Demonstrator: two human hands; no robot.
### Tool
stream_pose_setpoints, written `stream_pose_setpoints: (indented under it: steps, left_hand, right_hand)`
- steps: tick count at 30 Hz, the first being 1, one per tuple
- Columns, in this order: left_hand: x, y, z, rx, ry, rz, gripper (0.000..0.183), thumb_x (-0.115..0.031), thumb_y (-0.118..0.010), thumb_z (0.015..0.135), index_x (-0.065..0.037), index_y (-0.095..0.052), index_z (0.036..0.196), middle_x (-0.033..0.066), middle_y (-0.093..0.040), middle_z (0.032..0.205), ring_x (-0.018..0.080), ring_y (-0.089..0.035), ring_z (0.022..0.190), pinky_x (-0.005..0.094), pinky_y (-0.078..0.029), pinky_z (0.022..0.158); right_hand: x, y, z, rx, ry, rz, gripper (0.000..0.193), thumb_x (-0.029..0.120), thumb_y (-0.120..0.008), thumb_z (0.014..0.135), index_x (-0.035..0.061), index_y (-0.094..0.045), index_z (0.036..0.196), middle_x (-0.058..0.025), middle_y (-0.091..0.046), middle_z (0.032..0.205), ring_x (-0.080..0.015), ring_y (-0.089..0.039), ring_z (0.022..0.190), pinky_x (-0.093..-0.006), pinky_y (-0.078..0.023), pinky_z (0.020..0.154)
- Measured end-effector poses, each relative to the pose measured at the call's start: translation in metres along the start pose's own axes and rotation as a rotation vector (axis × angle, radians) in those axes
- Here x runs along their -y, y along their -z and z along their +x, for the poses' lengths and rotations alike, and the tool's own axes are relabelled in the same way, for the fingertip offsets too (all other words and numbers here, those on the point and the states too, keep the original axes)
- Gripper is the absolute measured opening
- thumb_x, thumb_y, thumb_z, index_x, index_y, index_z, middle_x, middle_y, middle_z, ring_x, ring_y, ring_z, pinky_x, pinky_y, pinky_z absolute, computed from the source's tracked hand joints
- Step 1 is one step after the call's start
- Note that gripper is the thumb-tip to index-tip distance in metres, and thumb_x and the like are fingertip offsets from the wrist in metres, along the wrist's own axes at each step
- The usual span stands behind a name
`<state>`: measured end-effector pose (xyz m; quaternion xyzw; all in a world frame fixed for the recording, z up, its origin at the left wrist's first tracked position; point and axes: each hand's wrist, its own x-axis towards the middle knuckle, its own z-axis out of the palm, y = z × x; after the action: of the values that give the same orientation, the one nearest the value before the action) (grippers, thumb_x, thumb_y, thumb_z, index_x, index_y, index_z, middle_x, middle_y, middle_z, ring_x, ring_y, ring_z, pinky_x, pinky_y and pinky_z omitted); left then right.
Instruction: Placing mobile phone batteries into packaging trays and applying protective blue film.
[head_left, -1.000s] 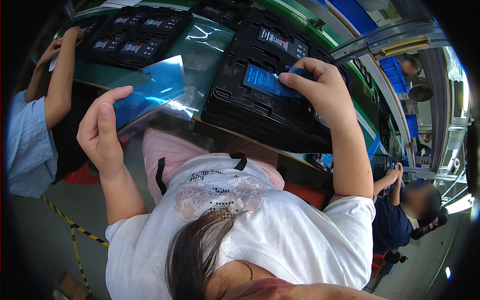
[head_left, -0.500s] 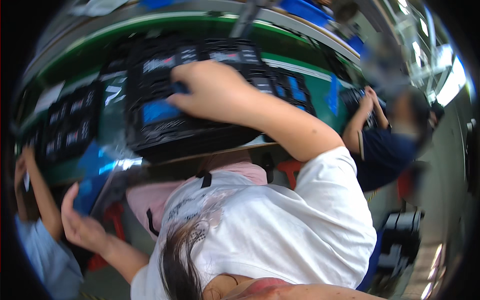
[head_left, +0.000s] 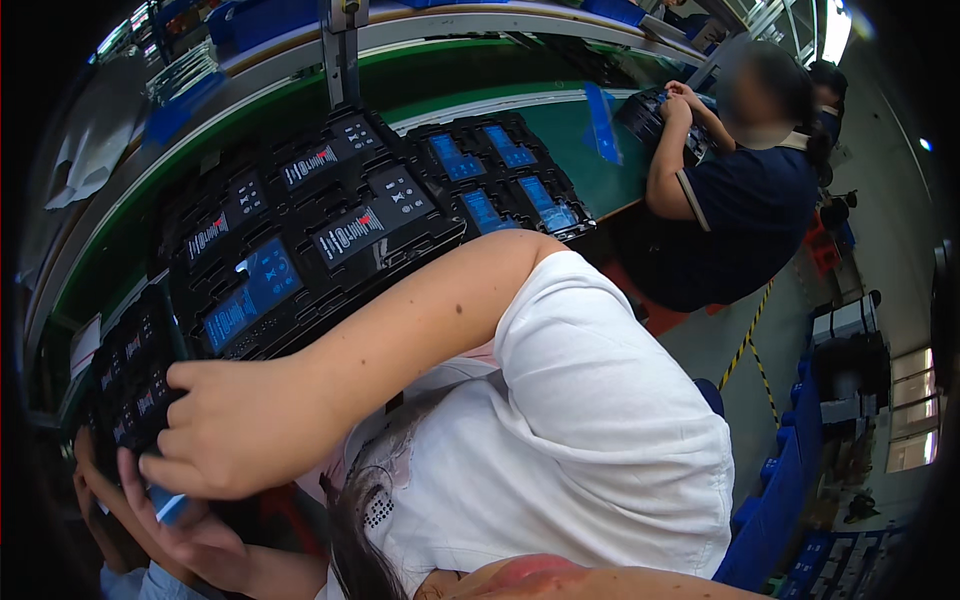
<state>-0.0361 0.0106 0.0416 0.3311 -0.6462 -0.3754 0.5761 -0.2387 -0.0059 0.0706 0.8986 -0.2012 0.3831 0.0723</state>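
Observation:
My right hand (head_left: pixel 235 425) reaches across to the lower left, its fingers curled and their tips partly hidden. Just under it is a small flat blue piece (head_left: pixel 170 506) with a shiny edge, closed between this hand and my left. My left hand (head_left: pixel 195 535) lies below, palm up against the blue piece, one finger pointing up and the rest partly covered. Beyond them sits a stack of black trays (head_left: pixel 300 225) with flat dark rectangular packs (head_left: pixel 365 228) in its compartments. One pack (head_left: pixel 250 293) in the near left compartment has a blue face.
To the right stands another black tray (head_left: pixel 490 165) with blue-faced packs. More dark packs (head_left: pixel 130 375) lie at the left, near another person's arm (head_left: pixel 105 500). A co-worker in dark blue (head_left: pixel 735 200) works at the right. A metal post (head_left: pixel 340 60) rises behind the trays.
My right hand has moved from above the tray stack down and left to meet my left hand. My view has shifted, showing more of the right side. The blue piece now sits between my hands.

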Motion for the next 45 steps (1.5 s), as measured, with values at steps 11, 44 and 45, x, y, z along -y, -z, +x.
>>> stream_pose_setpoints:
  steps: [11,44,45]
  left_hand:
    - [0.015,0.005,-0.010,0.210,0.114,0.019,0.017,-0.009,-0.063,0.085,0.002,-0.058,0.073,0.0066,-0.057,0.062,0.0116,-0.054,0.052,0.0221,-0.042,0.052]
    - [0.172,-0.017,0.045,-0.056,-0.112,1.114,0.018,-0.018,-0.063,0.083,-0.010,-0.065,0.099,0.0046,-0.058,0.100,0.0242,-0.052,0.104,0.0400,-0.040,0.086]
    - [0.158,-0.020,0.050,-0.137,-0.126,1.024,0.023,-0.018,-0.061,0.085,-0.009,-0.065,0.106,0.0063,-0.060,0.103,0.0257,-0.054,0.103,0.0389,-0.040,0.085]
  right_hand:
    - [-0.034,0.076,-0.013,0.111,-1.030,1.354,0.020,0.010,-0.059,0.088,-0.0059,-0.064,0.099,-0.0192,-0.069,0.088,-0.0242,-0.069,0.076,-0.0303,-0.056,0.069]
    - [-0.044,0.153,-0.101,-0.527,-0.925,0.703,0.027,0.012,-0.049,0.094,-0.0081,-0.055,0.112,-0.0213,-0.067,0.092,-0.0274,-0.067,0.079,-0.0340,-0.054,0.068]
    - [-0.040,0.148,-0.094,-0.499,-0.929,0.586,0.026,0.012,-0.050,0.094,-0.0079,-0.055,0.111,-0.0214,-0.067,0.092,-0.0268,-0.067,0.078,-0.0334,-0.054,0.069]
